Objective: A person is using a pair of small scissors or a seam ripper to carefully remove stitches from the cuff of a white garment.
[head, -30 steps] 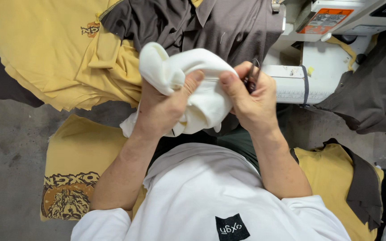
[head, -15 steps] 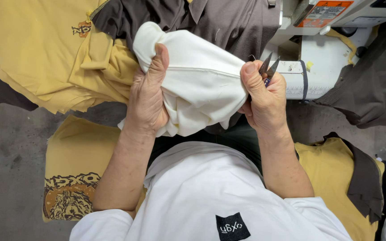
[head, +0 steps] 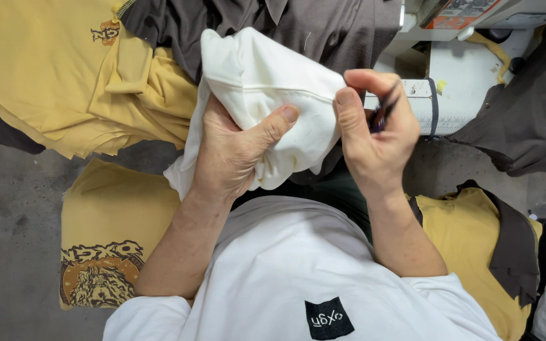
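- The left hand (head: 235,158) was closed round a bunched white cotton garment (head: 273,101), its thumb pressed flat across the front just below a stitched seam, the other fingers hidden behind the cloth
- The right hand (head: 374,136) pinched the same garment at its right edge, thumb against the seam end, forefinger curled over the top; a small pair of dark thread snips (head: 383,110) lay tucked between its fingers, blades pointing up and away
- The white garment was held up in front of the chest, above the lap, its lower edge hanging free under the left palm
- Open room was scant: a heap of dark brown knit garments (head: 323,28) lay just behind the white cloth, and a white sewing machine body (head: 462,88) stood close beside the right hand
- To the left, folded mustard-yellow shirts (head: 52,88) were spread in a soft, rumpled stack, one with a small printed emblem near its top
- Below them another mustard-yellow shirt with a large brown printed design (head: 102,252) lay flat on the grey concrete floor (head: 7,221)
- At the right, a yellow garment with a brown collar (head: 475,240) lay beside the forearm, well apart from the hands
- The person's own white T-shirt (head: 298,271) filled the lower middle, smooth, with a black square patch
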